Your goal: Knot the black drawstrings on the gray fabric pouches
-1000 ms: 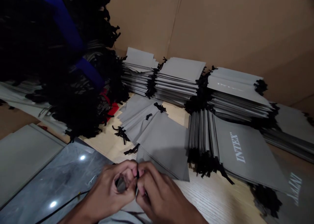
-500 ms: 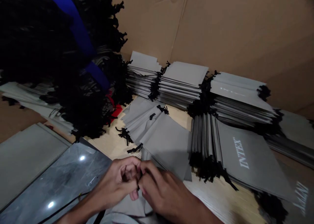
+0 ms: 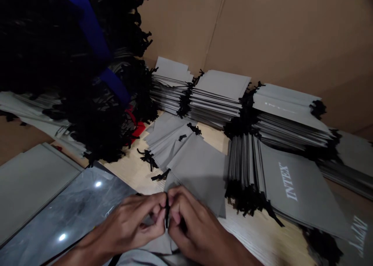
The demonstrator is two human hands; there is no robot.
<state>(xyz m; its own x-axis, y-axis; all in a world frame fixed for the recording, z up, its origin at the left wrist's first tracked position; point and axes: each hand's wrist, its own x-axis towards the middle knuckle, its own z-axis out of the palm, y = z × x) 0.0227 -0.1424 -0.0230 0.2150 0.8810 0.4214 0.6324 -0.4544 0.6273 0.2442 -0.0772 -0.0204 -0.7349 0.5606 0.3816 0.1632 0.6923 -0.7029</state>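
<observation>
My left hand [image 3: 136, 219] and my right hand [image 3: 192, 223] meet at the bottom centre, thumbs and bent fingers pinched. Between their fingertips runs a short black cord [image 3: 167, 211], held from both sides. Beneath them lies grey cloth [image 3: 160, 244], which looks like a drawstring pouch; the fingers hide where the cord joins it. Just beyond my hands, a grey drawstring pouch [image 3: 198, 161] rests on top of a fanned-out pile, black knotted cord ends sticking out at its left.
Stacked grey pouches [image 3: 221, 83] line the cardboard wall [image 3: 262, 33]. On the right, a row of pouches [image 3: 297, 180] carries white INTEX lettering. A big black-corded heap with a blue strap [image 3: 93, 33] rises at left, above a glossy grey marbled surface [image 3: 78, 204].
My fingers have drawn slightly apart from their tight cluster, and the black cord now shows upright between them. The piles around have stayed the same, apart from a slight view shift.
</observation>
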